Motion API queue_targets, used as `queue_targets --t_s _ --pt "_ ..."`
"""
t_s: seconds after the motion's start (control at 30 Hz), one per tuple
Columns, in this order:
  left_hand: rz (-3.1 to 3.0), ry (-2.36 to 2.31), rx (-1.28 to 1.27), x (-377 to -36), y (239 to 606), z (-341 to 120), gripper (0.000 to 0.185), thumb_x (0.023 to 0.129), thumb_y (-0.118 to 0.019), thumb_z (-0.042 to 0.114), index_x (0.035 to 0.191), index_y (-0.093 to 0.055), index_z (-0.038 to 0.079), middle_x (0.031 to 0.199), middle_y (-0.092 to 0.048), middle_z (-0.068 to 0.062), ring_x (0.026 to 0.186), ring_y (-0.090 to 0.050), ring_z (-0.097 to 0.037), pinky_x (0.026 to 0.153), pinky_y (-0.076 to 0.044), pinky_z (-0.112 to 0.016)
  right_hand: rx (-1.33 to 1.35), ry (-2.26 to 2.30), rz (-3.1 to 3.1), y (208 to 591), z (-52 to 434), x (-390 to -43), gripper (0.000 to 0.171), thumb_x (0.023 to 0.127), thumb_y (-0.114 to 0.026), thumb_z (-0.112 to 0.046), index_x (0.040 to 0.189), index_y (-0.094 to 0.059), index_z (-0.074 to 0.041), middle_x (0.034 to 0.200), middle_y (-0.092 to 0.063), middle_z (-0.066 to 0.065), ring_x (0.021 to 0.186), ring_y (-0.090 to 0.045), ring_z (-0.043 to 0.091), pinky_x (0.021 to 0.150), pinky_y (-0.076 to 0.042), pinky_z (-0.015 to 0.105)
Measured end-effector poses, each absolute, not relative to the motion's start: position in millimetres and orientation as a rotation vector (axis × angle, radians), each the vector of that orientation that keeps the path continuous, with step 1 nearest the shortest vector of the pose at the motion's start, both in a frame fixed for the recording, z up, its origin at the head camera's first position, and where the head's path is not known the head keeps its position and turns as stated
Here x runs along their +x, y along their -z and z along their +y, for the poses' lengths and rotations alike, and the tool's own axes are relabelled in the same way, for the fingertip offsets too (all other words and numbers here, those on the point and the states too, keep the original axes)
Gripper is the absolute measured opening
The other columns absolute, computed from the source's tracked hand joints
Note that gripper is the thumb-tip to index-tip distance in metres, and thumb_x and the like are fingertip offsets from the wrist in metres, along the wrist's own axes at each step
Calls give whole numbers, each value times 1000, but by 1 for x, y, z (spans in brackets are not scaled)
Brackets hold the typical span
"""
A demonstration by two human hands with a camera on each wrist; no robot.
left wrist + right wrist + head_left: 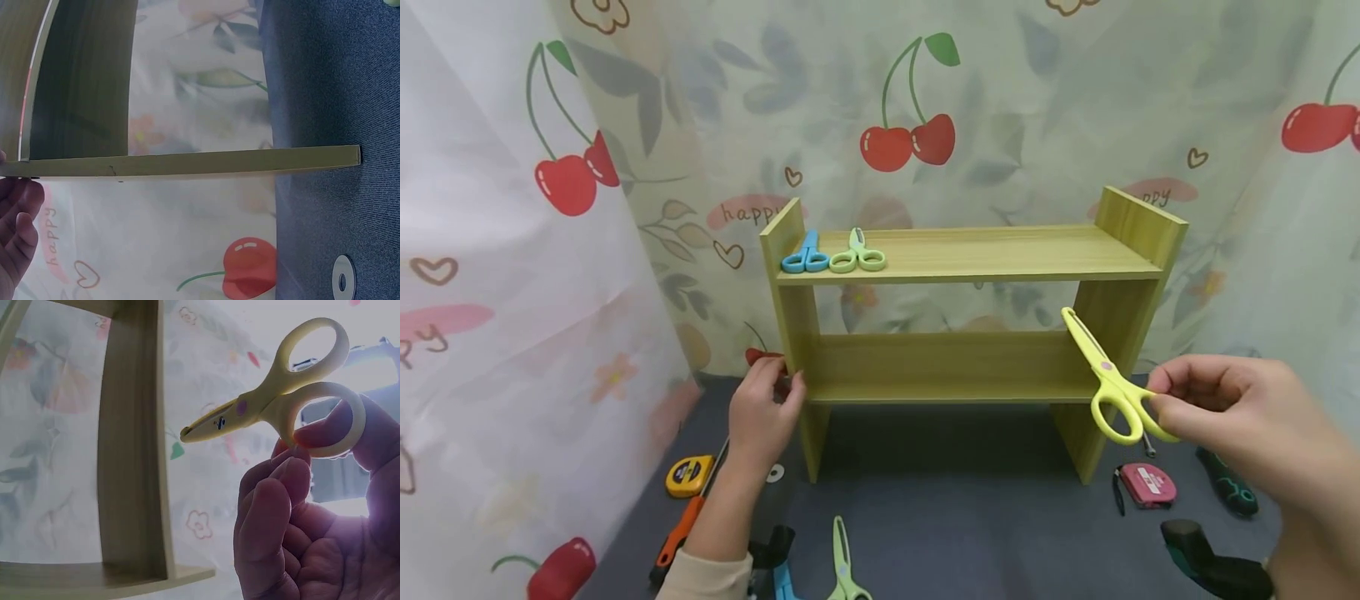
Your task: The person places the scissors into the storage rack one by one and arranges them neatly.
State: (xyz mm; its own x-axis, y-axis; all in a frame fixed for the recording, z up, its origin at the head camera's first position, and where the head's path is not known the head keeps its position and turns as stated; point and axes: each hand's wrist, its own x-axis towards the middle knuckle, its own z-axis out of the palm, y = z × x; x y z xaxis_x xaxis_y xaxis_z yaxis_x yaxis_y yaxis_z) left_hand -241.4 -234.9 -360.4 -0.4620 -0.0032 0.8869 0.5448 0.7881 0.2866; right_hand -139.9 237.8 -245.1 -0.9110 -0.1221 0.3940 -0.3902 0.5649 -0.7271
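Observation:
In the head view a two-tier wooden shelf [955, 367] stands in the middle. My left hand [765, 412] holds the front edge of its left side panel; in the left wrist view only part of that hand [19, 231] shows, against the panel [206, 164]. To the right of the shelf, my right hand [1247, 417] pinches yellow scissors [1108, 371] by one finger loop, blades pointing up and left. The right wrist view shows these scissors [250, 412] with their blades together. Blue scissors [807, 254] and light green scissors [857, 252] lie at the top board's left end.
Left of the shelf are a yellow tape measure [690, 477], an orange-handled screwdriver [681, 529] and a white ring [776, 473]. More green scissors [842, 562] lie in front. A pink tape measure [1147, 486] and dark green-and-black handled tools [1228, 483] lie at right. Cherry-print cloth [1000, 100] hangs behind.

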Motion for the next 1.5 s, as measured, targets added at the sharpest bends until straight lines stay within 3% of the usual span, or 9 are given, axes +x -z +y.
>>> queue_targets --t_s 0.23,0.63,0.97,1.2,1.5 --pt "-1952 667 -410 -243 362 -237 9 88 -72 2 95 -69 -2 91 -66 -15 67 -63 -25 56 -53 -39 409 -1299 -2486 223 231 -141 4 93 -71 -5 93 -73 -9 74 -69 4 73 -58 12 64 -44 21" --pt "-1969 669 -397 -243 362 -237 10 89 -73 4 95 -69 -3 91 -66 -15 67 -62 -23 56 -52 -38 426 -1359 -2457 184 212 -156 7 96 -69 -9 92 -75 -10 75 -69 1 72 -62 14 65 -52 22" --pt "-1983 677 -389 -242 361 -237 11 89 -72 6 96 -70 -2 92 -67 -14 67 -62 -22 57 -53 -39 382 -1328 -2518 161 190 -175 22 98 -67 -20 106 -71 -1 82 -70 -4 74 -64 17 68 -51 25" --pt "-2003 689 -384 -241 361 -237 12 91 -71 7 97 -70 -2 93 -67 -14 68 -63 -22 58 -54 -39 400 -1377 -2493 147 170 -186 28 97 -67 -19 111 -69 5 86 -68 -5 71 -64 19 68 -53 27" --pt "-1988 691 -385 -242 361 -237 11 90 -72 5 97 -70 -2 92 -67 -14 68 -63 -23 57 -54 -39 413 -1353 -2521 128 141 -199 27 94 -64 -19 110 -70 1 82 -67 -2 71 -63 20 71 -49 29"
